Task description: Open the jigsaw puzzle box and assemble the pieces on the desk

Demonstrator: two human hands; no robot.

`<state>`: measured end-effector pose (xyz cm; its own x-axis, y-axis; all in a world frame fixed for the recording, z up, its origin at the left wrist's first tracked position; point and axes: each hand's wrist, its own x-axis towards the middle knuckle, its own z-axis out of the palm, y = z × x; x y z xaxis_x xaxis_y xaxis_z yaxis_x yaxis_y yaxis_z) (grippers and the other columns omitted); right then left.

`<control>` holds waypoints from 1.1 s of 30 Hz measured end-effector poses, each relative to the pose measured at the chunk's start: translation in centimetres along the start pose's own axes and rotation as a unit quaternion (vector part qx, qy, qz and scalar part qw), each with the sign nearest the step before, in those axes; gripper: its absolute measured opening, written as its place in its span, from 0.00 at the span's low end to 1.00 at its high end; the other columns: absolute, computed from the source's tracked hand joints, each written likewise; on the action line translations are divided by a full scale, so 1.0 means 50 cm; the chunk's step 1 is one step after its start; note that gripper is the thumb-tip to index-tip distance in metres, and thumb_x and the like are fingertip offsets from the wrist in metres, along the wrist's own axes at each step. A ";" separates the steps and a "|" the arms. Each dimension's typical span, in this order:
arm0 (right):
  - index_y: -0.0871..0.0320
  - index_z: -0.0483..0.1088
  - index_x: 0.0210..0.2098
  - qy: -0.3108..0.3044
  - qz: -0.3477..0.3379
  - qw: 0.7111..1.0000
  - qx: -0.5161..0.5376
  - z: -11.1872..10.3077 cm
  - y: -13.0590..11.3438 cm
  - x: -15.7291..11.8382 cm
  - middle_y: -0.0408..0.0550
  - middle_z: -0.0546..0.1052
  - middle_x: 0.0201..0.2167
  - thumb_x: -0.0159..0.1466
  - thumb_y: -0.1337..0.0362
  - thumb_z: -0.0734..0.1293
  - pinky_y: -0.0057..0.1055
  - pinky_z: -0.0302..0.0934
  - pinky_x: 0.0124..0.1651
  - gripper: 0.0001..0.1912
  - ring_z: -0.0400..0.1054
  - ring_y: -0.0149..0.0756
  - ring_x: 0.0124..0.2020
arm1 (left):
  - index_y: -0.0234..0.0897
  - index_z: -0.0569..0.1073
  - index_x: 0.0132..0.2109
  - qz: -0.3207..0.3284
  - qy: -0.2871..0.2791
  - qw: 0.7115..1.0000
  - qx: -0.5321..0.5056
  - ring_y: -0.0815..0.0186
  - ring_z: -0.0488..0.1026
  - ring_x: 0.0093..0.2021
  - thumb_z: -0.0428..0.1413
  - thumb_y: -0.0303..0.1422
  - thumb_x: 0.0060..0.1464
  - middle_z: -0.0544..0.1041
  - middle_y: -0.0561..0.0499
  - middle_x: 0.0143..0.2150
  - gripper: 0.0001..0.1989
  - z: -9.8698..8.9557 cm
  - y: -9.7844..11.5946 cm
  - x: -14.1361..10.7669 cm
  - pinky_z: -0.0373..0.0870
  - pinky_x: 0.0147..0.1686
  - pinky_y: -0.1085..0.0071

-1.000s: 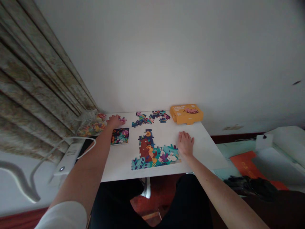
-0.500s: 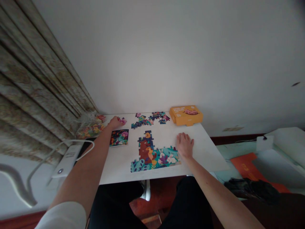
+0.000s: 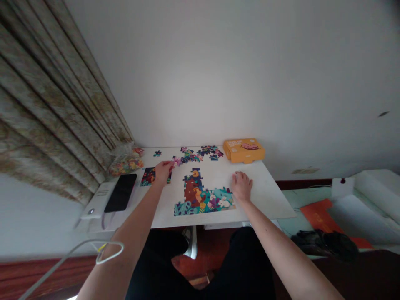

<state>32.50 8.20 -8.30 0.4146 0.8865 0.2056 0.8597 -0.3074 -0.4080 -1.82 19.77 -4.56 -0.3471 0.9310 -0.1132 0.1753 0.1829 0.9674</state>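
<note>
Between the fingertips of my left hand (image 3: pixel 163 170) is a pink puzzle piece (image 3: pixel 177 161), held over the table just left of the loose pieces. Under that hand lies a dark picture card (image 3: pixel 147 176), partly covered by it. My right hand (image 3: pixel 242 186) rests on the table, fingers spread, holding nothing. Close to its left is the partly joined puzzle (image 3: pixel 203 198), showing a bear, a fox-like animal and white rabbits. Several loose puzzle pieces (image 3: pixel 190 156) lie in a heap at the back. One single piece (image 3: pixel 157 153) sits apart at the back left.
A yellow puzzle box (image 3: pixel 244 151) stands at the table's back right, near the wall. On the left are a black phone (image 3: pixel 121 192), a white box (image 3: pixel 93 205) and a clear plastic bag (image 3: pixel 126 163) with colourful contents. A white cable (image 3: pixel 109 241) hangs near my left forearm.
My left hand has moved right from the back left corner with the pink piece, now over the card. The phone has come into fuller view. My right hand stays in place.
</note>
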 end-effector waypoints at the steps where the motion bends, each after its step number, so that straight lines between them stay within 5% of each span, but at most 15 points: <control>1: 0.59 0.70 0.58 0.002 -0.003 1.000 0.001 -0.001 0.000 0.000 0.62 0.72 0.60 0.75 0.58 0.51 0.56 0.46 0.68 0.23 0.61 0.51 0.64 | 0.34 0.75 0.37 -0.001 -0.006 1.000 -0.018 0.65 0.77 0.31 0.64 0.42 0.46 0.80 0.48 0.31 0.16 0.006 -0.006 -0.026 0.71 0.31 0.71; 10: 0.61 0.71 0.54 0.060 -0.010 0.996 0.062 0.015 0.021 0.005 0.61 0.75 0.56 0.72 0.56 0.56 0.52 0.50 0.65 0.21 0.64 0.51 0.59 | 0.37 0.76 0.33 -0.003 -0.039 0.984 -0.176 0.64 0.76 0.30 0.69 0.43 0.40 0.79 0.50 0.29 0.17 0.021 -0.031 -0.220 0.73 0.35 0.67; 16: 0.62 0.73 0.47 0.112 -0.027 0.981 0.157 0.012 0.041 0.015 0.62 0.78 0.49 0.68 0.51 0.60 0.45 0.58 0.60 0.21 0.69 0.49 0.53 | 0.37 0.76 0.34 -0.004 -0.044 0.979 -0.199 0.64 0.76 0.30 0.69 0.46 0.39 0.79 0.50 0.28 0.20 0.017 -0.029 -0.288 0.72 0.36 0.66; 20: 0.60 0.72 0.44 0.118 -0.016 0.961 0.250 -0.010 0.010 -0.009 0.62 0.78 0.47 0.66 0.47 0.61 0.46 0.60 0.59 0.23 0.70 0.50 0.52 | 0.37 0.75 0.33 0.007 -0.047 0.979 -0.199 0.65 0.75 0.29 0.68 0.47 0.42 0.78 0.50 0.27 0.19 0.018 -0.025 -0.315 0.70 0.34 0.67; 24: 0.57 0.71 0.45 0.025 -0.030 0.919 0.393 -0.034 -0.066 -0.067 0.55 0.79 0.41 0.63 0.43 0.64 0.42 0.66 0.49 0.25 0.73 0.46 0.44 | 0.38 0.75 0.32 -0.010 -0.056 0.976 -0.208 0.63 0.76 0.29 0.69 0.46 0.41 0.79 0.49 0.27 0.19 0.023 -0.023 -0.333 0.71 0.33 0.67; 28: 0.54 0.70 0.44 -0.089 -0.021 0.847 0.524 -0.050 -0.140 -0.122 0.45 0.76 0.32 0.59 0.44 0.70 0.38 0.69 0.43 0.23 0.73 0.41 0.35 | 0.38 0.75 0.32 -0.021 -0.068 0.973 -0.220 0.62 0.78 0.30 0.70 0.47 0.40 0.80 0.48 0.28 0.19 0.033 -0.029 -0.345 0.73 0.33 0.67; 33: 0.51 0.72 0.45 -0.151 0.006 0.798 0.583 -0.053 -0.188 -0.167 0.43 0.76 0.30 0.55 0.44 0.75 0.36 0.70 0.37 0.25 0.73 0.41 0.32 | 0.39 0.76 0.33 -0.006 -0.074 0.975 -0.210 0.63 0.78 0.29 0.70 0.47 0.41 0.80 0.49 0.29 0.19 0.048 -0.044 -0.357 0.73 0.33 0.68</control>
<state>21.75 2.75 -3.82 0.1779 0.9831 0.0439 -0.0787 0.0587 -0.9952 6.20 3.50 -5.21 -0.2040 0.9707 -0.1272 -0.2323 0.0783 0.9695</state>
